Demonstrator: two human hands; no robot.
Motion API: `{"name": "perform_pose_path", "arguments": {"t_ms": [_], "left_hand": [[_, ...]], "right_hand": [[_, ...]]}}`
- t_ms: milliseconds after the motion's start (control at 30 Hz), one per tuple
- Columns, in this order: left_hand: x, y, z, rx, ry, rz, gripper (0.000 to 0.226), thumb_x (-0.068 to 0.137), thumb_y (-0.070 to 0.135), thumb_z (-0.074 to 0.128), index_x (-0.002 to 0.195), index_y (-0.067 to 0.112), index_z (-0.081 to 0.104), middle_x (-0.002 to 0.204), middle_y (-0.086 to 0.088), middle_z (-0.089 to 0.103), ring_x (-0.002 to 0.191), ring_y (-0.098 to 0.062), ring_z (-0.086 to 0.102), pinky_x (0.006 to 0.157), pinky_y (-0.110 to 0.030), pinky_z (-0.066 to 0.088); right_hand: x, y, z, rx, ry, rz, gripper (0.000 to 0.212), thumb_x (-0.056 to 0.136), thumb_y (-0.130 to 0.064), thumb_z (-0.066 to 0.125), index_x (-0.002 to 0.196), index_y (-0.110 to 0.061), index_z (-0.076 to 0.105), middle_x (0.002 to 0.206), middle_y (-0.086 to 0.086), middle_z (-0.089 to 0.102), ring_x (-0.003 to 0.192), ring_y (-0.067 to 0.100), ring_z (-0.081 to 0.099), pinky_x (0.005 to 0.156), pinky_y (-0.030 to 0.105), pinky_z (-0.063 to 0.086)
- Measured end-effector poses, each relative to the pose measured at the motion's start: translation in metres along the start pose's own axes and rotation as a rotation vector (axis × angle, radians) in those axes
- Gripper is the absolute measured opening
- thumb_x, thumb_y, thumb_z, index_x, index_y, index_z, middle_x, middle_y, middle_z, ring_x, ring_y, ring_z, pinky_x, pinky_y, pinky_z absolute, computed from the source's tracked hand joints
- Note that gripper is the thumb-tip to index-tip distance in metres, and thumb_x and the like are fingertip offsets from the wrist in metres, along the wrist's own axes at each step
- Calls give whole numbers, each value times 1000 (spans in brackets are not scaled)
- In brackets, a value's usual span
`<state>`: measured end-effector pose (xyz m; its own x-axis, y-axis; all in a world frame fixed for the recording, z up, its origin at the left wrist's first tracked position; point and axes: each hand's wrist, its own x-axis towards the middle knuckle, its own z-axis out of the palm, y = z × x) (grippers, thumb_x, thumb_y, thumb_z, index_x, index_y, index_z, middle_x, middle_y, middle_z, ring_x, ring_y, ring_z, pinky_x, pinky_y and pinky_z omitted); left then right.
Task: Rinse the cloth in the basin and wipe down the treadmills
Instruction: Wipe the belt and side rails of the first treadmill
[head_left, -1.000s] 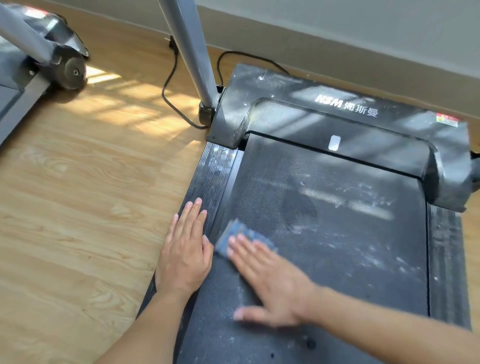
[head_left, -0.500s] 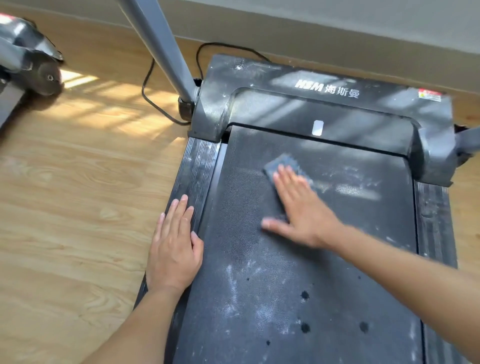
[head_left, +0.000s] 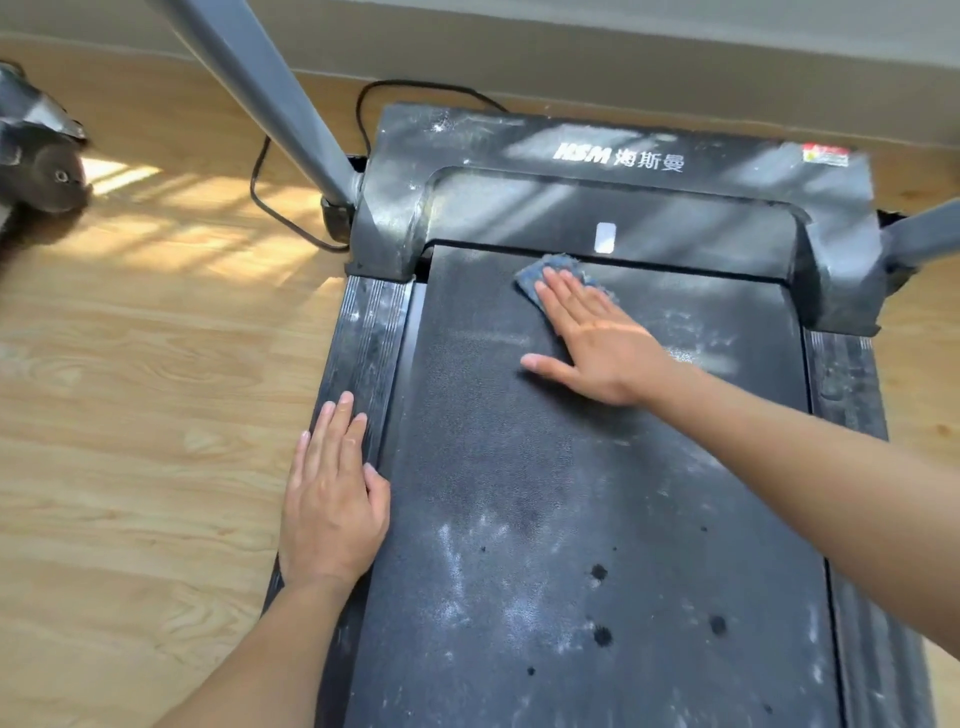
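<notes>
Left hand (head_left: 332, 499) at 8 o'clock: fingers flat together, pressing the side rail (head_left: 371, 338). Right hand (head_left: 597, 343), spread flat, pins the blue cloth (head_left: 535, 273) at the 12 o'clock edge of the belt (head_left: 519, 441) — it may snag in the gap there, or merely smear dust. Motor cover (head_left: 727, 156): "HSM 海斯曼"; red sticker (head_left: 826, 155) at 2 o'clock — unreadable.

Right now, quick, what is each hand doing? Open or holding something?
Left hand: open, flat on the treadmill's side rail.
Right hand: open, straight fingers pressing the blue cloth onto the belt.
</notes>
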<state>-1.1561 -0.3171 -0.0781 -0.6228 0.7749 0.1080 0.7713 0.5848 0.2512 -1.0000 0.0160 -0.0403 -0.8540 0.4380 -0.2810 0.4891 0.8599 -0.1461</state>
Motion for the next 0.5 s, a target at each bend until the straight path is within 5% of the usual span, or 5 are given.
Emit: {"name": "perform_pose_path", "arguments": {"t_ms": [100, 267, 367, 500], "left_hand": [[-2, -1, 1, -2, 1, -2, 56, 98, 18, 41, 151, 3, 50, 175, -5, 29, 163, -22, 23, 131, -52, 24], [0, -1, 1, -12, 12, 4, 55, 97, 16, 43, 150, 3, 52, 174, -5, 31, 163, -22, 24, 130, -53, 26], [-1, 0, 1, -6, 22, 3, 55, 97, 16, 44, 150, 3, 52, 174, -5, 31, 163, -22, 23, 131, -52, 26], [0, 2, 0, 15, 33, 6, 55, 97, 17, 41, 149, 3, 52, 173, -7, 33, 163, -23, 26, 131, -52, 24]], "right_hand": [[-49, -26, 18, 31, -17, -12, 114, 89, -91, 22, 165, -11, -7, 173, 9, -15, 159, 21, -17, 130, 47, 4], [-180, -80, 66, -52, -125, -321, 112, 92, -87, 29, 164, -5, 4, 173, 15, -5, 160, 28, -8, 126, 47, 7], [-173, -65, 63, -72, -134, -413, 102, 97, -82, 29, 166, -12, 5, 174, 8, 0, 161, 22, -5, 126, 44, 9], [-91, -20, 37, 16, -52, -63, 105, 93, -88, 18, 166, -17, -6, 172, 5, -15, 158, 18, -18, 130, 46, 5]]}}
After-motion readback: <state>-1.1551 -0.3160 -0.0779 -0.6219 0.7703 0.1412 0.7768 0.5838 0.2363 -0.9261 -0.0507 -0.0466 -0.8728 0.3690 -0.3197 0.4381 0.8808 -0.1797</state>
